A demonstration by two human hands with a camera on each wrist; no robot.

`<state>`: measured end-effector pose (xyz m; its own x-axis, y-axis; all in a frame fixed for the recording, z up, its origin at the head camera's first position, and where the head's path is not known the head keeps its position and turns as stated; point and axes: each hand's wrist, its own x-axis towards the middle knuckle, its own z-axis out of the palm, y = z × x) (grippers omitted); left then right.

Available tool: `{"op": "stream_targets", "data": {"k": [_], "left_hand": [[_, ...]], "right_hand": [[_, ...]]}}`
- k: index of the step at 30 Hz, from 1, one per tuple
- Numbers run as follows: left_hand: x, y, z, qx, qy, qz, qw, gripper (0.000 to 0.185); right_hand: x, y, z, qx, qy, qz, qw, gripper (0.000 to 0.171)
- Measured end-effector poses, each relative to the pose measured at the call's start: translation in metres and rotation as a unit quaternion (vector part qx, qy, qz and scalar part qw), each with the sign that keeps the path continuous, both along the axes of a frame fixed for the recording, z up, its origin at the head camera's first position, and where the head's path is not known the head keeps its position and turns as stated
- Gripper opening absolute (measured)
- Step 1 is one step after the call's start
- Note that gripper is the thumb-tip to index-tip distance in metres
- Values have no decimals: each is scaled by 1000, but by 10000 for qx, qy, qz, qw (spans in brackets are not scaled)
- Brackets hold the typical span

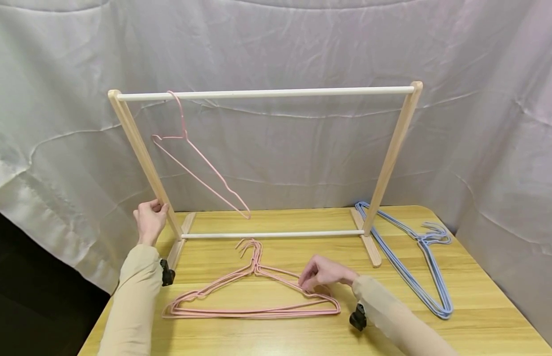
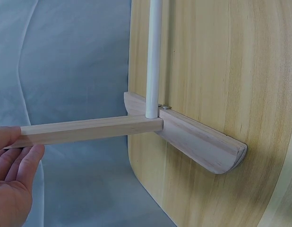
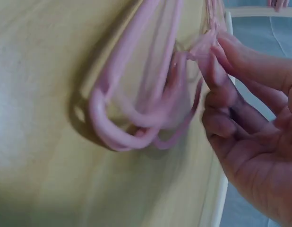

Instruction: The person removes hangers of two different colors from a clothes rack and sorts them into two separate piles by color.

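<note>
My left hand (image 1: 149,220) grips the rack's left post (image 1: 142,153) to steady it, while my right hand (image 1: 322,273) pinches the pink hanger stack (image 1: 253,291) near the desk's (image 1: 481,316) front edge.

No text, label, brand, number or sign can be read anywhere.

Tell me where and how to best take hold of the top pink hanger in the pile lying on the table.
Probably pinch the top wire of the pink hanger pile on its right sloping shoulder, coming from above, where the right hand already touches it. The hangers lie flat and stacked on the table, so only the upper strand is free; the hooks are bunched together.
</note>
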<state>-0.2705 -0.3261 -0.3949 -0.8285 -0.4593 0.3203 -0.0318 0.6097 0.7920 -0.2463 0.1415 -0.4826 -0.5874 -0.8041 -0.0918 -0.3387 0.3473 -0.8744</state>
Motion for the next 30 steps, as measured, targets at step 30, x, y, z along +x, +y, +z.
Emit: {"op": "stream_targets", "data": {"k": [30], "left_hand": [[2,2,2,145,-184,22,9997,34]], "right_hand": [[-32,-167,179,-2427,-533,-1013,9633,31]]}}
